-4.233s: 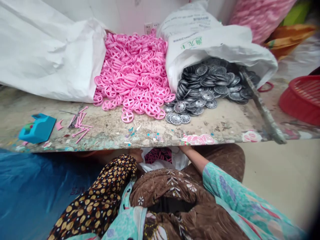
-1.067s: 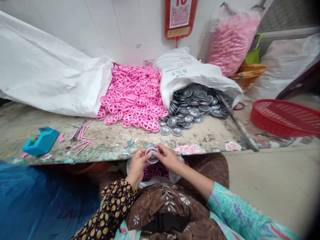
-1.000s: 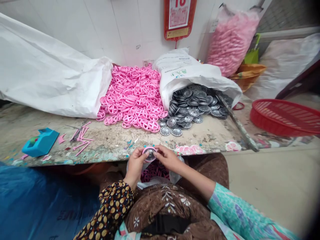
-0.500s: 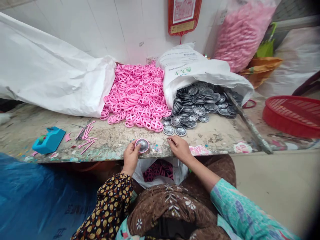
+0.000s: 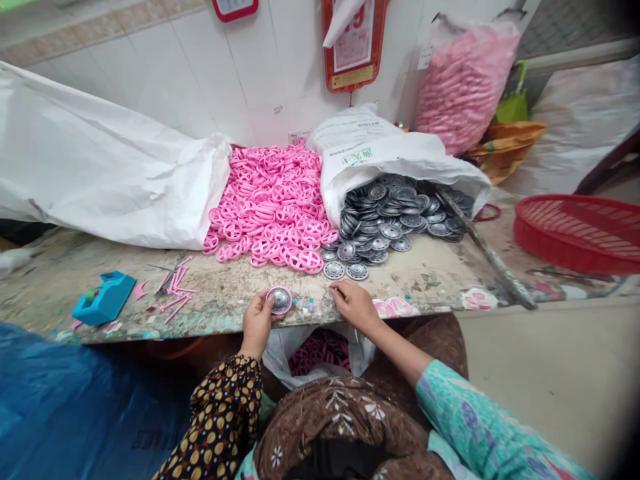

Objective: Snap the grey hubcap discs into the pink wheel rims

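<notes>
White tiled wall (image 5: 200, 80) stands behind a long, worn counter (image 5: 430, 267) flecked with old paint and scraps. Two heaps sit at its back, each spilling from a white sack. On the left, pink plastic rings (image 5: 270, 213) slide out of a flattened sack (image 5: 115, 180). Just beside them on the right, grey metal discs (image 5: 390, 220) fan out of a second sack (image 5: 395, 160).

At the counter's front edge, the person's left hand (image 5: 257, 323) is closed around a wheel (image 5: 279, 301), a grey disc seated in a pink ring, and holds it upright just above the edge. The right hand (image 5: 355, 305) is open and apart from the wheel, its fingers (image 5: 340, 288) resting on the counter near the edge. Two loose discs (image 5: 345, 271) lie just beyond those fingers, at the front of the grey heap. A stained strip of counter separates both hands from the pink heap.

Farther left on the counter lie a blue box (image 5: 104, 299) and thin pink sprues (image 5: 173, 293). A long metal bar (image 5: 487, 250) slants across the right end, past which a red basket (image 5: 580, 233) sits. Below the front edge, a white plastic bag (image 5: 280, 353) sits open on the person's lap, holding dark pink rings (image 5: 320, 353). A blue tarp (image 5: 75, 400) covers the lower left, and pale floor (image 5: 540, 373) spreads open on the right.
</notes>
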Demonstrator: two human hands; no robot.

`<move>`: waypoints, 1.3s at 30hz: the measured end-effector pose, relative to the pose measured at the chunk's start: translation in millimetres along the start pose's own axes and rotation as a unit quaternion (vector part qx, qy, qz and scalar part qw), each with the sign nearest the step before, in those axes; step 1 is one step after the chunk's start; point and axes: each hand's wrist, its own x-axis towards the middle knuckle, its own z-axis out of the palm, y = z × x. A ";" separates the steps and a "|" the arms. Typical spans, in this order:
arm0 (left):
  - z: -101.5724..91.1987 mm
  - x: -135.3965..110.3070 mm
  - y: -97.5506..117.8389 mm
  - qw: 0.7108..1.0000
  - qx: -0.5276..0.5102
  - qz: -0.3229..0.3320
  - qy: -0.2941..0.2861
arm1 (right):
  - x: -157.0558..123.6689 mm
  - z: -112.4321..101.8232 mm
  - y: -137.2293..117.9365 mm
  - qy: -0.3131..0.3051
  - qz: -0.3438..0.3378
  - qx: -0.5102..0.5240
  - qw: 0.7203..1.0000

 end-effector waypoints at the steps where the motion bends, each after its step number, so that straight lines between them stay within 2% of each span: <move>1: -0.2 0.0 0.1 1.000 -0.001 0.002 -0.001 | 0.0 0.1 -0.2 0.001 -0.001 0.000 1.000; 13: 2.2 -3.4 1.5 0.999 0.028 0.011 0.013 | -1.0 -1.8 -3.1 0.000 0.000 -0.003 1.000; 20: 8.0 -23.7 -17.2 0.984 0.107 0.128 0.064 | -1.0 -1.5 0.7 -0.004 -0.009 -0.013 1.000; 25: 9.7 -23.2 -27.4 0.971 0.155 0.180 0.035 | -1.1 0.2 3.1 -0.002 -0.020 -0.031 0.999; 39: 7.6 -23.1 -35.7 0.960 0.174 0.219 -0.003 | -1.6 2.1 5.2 0.004 -0.033 -0.085 0.996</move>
